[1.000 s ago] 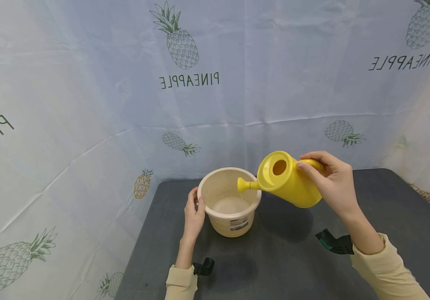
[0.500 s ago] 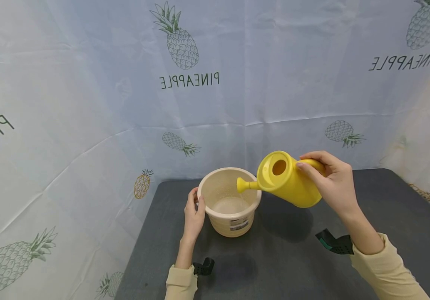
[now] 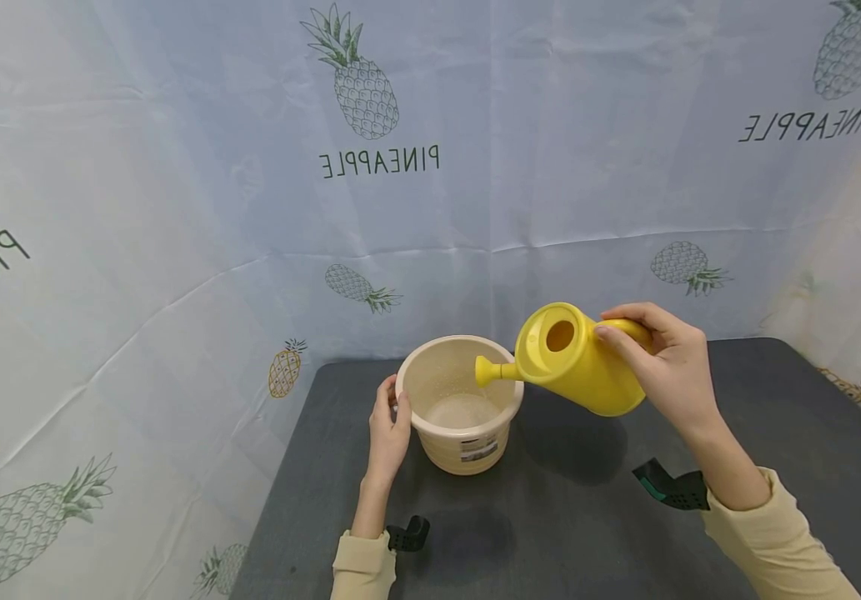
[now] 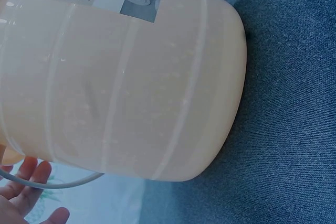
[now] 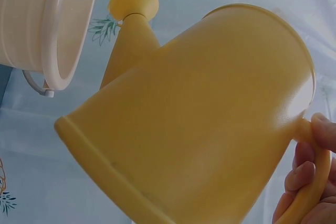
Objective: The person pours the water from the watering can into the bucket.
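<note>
A cream plastic bucket point(image 3: 460, 454) with a printed label stands upright on the dark table. My left hand point(image 3: 387, 433) holds it at the left side of the rim, thumb nearest me; in the left wrist view those fingers point(image 4: 23, 184) lie by the thin bail handle point(image 4: 68, 183). Raised off the table, a yellow watering can point(image 3: 588, 367) tips toward the bucket. My right hand point(image 3: 666, 358) grips its handle point(image 5: 315, 182). The can's round spout head point(image 5: 134, 2) is over the bucket's right rim, and a thin stream of water leaves it. Shallow water point(image 3: 462, 411) shows at the bucket's bottom.
The dark table point(image 3: 550, 533) runs back to a pale hanging cloth point(image 3: 550, 183) printed with pineapples, which also closes off the left and right sides. Black camera mounts point(image 3: 673, 487) sit on both wrists, below cream sleeves point(image 3: 768, 533).
</note>
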{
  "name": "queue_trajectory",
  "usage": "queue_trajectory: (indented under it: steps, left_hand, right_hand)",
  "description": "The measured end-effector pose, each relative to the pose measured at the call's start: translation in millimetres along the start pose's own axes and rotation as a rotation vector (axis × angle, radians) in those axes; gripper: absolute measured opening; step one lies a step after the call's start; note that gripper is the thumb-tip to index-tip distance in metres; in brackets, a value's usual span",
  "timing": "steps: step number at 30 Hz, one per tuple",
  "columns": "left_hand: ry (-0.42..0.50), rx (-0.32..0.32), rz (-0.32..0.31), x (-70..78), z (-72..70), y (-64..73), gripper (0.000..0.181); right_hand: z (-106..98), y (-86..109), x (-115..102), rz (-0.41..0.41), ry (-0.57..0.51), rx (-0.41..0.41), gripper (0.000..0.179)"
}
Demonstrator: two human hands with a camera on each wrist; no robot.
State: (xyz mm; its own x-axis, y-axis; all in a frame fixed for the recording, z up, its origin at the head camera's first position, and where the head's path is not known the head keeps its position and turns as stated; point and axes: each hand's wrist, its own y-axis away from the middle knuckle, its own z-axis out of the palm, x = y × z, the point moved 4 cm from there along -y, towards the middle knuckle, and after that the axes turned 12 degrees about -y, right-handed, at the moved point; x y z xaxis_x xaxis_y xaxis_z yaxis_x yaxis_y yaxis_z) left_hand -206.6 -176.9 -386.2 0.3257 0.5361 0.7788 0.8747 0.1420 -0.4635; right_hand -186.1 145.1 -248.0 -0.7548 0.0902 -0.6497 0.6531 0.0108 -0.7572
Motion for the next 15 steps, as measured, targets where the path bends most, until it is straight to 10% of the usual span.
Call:
queue_trajectory:
  steps: [15]
  left_hand:
    - [-0.005,0.000,0.001,1.7,-0.7,0.1,0.039]
  right_hand:
    - [-0.7,0.3,0.2,0.014,-0.014,0.016,0.018]
